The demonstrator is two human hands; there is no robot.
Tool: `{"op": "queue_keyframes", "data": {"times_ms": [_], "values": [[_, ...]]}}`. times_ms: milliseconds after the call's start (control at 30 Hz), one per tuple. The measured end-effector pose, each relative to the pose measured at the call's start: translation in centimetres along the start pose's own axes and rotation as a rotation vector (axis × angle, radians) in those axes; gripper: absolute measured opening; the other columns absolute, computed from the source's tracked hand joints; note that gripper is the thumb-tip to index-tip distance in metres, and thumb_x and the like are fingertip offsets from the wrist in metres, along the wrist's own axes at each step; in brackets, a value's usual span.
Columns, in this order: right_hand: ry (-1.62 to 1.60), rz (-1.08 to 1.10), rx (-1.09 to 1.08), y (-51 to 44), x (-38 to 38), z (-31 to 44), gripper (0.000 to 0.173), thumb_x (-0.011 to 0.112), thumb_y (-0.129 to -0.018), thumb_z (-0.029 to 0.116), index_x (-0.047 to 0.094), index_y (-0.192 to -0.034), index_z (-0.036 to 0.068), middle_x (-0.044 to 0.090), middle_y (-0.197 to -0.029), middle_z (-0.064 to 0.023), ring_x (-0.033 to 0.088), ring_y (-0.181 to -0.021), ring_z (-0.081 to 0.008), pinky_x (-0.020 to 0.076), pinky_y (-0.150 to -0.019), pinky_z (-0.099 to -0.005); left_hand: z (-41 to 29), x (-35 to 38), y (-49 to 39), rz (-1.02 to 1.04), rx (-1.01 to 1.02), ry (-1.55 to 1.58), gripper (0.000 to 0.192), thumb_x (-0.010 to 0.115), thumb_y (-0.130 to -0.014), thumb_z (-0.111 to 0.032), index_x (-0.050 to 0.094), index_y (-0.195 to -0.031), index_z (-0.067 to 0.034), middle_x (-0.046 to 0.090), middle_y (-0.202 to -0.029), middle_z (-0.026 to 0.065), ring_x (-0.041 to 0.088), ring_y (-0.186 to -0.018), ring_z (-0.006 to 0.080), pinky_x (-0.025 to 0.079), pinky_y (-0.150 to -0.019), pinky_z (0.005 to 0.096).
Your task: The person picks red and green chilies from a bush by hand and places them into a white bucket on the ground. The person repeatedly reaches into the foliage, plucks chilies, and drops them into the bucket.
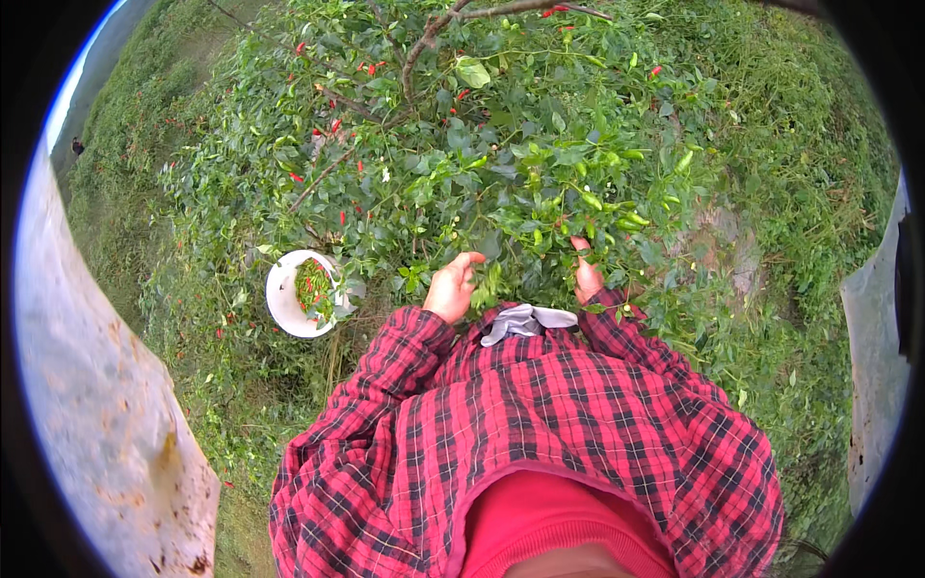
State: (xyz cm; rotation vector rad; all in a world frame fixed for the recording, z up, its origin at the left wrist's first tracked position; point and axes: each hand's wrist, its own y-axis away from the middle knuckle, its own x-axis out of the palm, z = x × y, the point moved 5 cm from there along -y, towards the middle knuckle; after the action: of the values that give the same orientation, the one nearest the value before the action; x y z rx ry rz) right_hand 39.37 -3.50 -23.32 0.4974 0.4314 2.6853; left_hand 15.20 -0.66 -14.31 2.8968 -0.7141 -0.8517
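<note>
My left hand (453,287) is at the near edge of a leafy chili plant (462,166), its fingers curled beside some pale green leaves; whether they grip anything cannot be told. To its right, my right hand (587,274) reaches in among the stems, partly hidden by leaves, just below a cluster of green chili peppers (629,217). Red chili peppers (336,126) dot the far and left parts of the plant. Left of my left hand, a white plastic bucket (280,295) holds picked red and green chilies (313,285). A grey-white cloth (531,318) shows at my waist between my hands.
A bare woody branch (426,43) crosses the top of the plant. Stained whitish sheets hang at the far left (108,390) and far right (871,361). More low green plants surround me. A small dark figure (77,147), perhaps a person, is far off at upper left.
</note>
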Motion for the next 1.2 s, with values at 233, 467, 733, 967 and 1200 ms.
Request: {"op": "queue_keyframes", "data": {"times_ms": [233, 467, 733, 967, 1200], "values": [[0.12, -0.056, -0.158, -1.0, -2.9, -7.0, 0.041, 0.05, -0.085, 0.032, 0.048, -0.117, 0.006, 0.053, -0.11, -0.0015, 0.052, -0.095, -0.0122, 0.0416, -0.082, -0.028, -5.0, -12.1, 0.6, -0.176, -0.156, 0.858, 0.016, 0.048, -0.084, -0.013, 0.057, -0.093, -0.003, 0.046, -0.062, -0.0061, 0.034, -0.048, 0.0014, 0.029, -0.046, 0.0148], [-0.002, -0.044, -0.155, -1.6, -4.5, -8.2, 0.041, 0.048, -0.086, 0.024, 0.041, -0.122, 0.005, 0.048, -0.116, -0.0049, 0.049, -0.1, -0.0145, 0.0403, -0.085, -0.0291, -9.5, -7.6, -12.1, -0.006, -0.156, -0.782, 0.026, 0.054, -0.081, -0.025, 0.061, -0.096, -0.005, 0.063, -0.09, 0.0137, 0.061, -0.085, 0.029, 0.048, -0.074, 0.0373], [-0.303, -0.01, -0.166, -3.3, -4.7, -9.8, 0.044, 0.046, -0.087, 0.016, 0.034, -0.127, 0.003, 0.043, -0.122, -0.0087, 0.047, -0.105, -0.0171, 0.0388, -0.09, -0.0304, -3.4, -6.4, -12.0, 0.158, -0.146, -0.875, 0.029, 0.055, -0.08, -0.028, 0.06, -0.097, -0.005, 0.063, -0.088, 0.0144, 0.06, -0.085, 0.0301, 0.047, -0.072, 0.0392], [0.008, -0.012, -0.246, -3.7, -3.4, -6.2, 0.044, 0.05, -0.086, 0.017, 0.037, -0.125, 0.003, 0.048, -0.115, -0.0077, 0.049, -0.101, -0.0166, 0.0392, -0.088, -0.0301, -3.1, -8.7, -6.3, 0.142, -0.2, 0.832, 0.034, 0.039, -0.091, -0.04, 0.049, -0.089, -0.008, 0.038, -0.065, -0.0028, 0.029, -0.048, 0.0036, 0.021, -0.04, 0.0162], [0.091, 0.052, -0.242, -3.4, -2.9, -3.4, 0.045, 0.052, -0.084, 0.018, 0.039, -0.124, 0.003, 0.051, -0.111, -0.0071, 0.05, -0.099, -0.0168, 0.0393, -0.088, -0.0303, -0.1, -6.9, -2.9, -0.008, -0.346, 0.906, 0.018, 0.049, -0.089, -0.025, 0.047, -0.085, -0.008, 0.046, -0.066, 0.0014, 0.036, -0.048, 0.0056, 0.024, -0.038, 0.0161]]}}
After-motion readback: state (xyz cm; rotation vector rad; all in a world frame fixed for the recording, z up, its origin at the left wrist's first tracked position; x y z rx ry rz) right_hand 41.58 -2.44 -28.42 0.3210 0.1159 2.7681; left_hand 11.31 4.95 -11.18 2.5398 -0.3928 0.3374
